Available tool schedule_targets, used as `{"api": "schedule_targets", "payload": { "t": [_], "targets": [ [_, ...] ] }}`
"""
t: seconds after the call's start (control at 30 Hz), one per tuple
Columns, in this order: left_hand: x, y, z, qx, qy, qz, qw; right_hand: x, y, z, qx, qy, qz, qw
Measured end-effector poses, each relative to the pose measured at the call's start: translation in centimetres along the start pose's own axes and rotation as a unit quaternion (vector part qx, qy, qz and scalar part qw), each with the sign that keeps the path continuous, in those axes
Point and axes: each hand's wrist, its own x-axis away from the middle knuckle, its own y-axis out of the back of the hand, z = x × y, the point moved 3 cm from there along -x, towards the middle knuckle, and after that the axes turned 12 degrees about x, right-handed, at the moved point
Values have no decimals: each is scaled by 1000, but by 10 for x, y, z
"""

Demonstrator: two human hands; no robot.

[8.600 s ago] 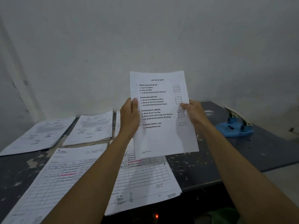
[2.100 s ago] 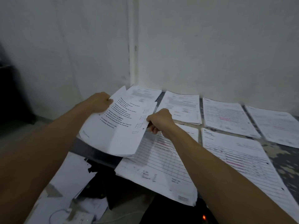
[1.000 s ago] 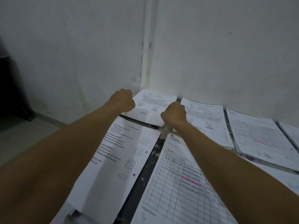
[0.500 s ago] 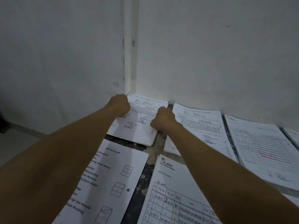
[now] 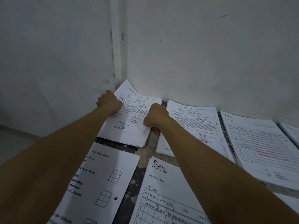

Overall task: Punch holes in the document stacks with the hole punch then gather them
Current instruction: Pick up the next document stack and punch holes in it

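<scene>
A stack of signed white documents lies in the far corner of the table against the wall. My left hand grips its left edge and my right hand grips its right edge; the far left corner of the stack curls upward. A punched sheet headed "DAFTAR ISI BAPP" lies near me on the left, with a hole at its right edge. The hole punch is out of view.
More document stacks cover the dark table: a signed one right of my hands, a table form with pink marking further right, and a "Holcim Beton" form near me. White walls meet in a corner behind.
I set the "DAFTAR ISI BAPP" sheet down on the near left, reached both hands to the corner stack and took its two edges. Its far corner has now risen off the table.
</scene>
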Motion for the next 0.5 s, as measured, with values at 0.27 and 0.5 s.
{"api": "schedule_targets", "payload": {
  "t": [0.27,0.5],
  "targets": [
    [6,2,5,146,-61,-84,984,3,-1,-1,-5,2,-1,1000],
    [15,18,3,173,-94,-111,974,10,-3,1,-9,-9,2,1000]
  ]
}}
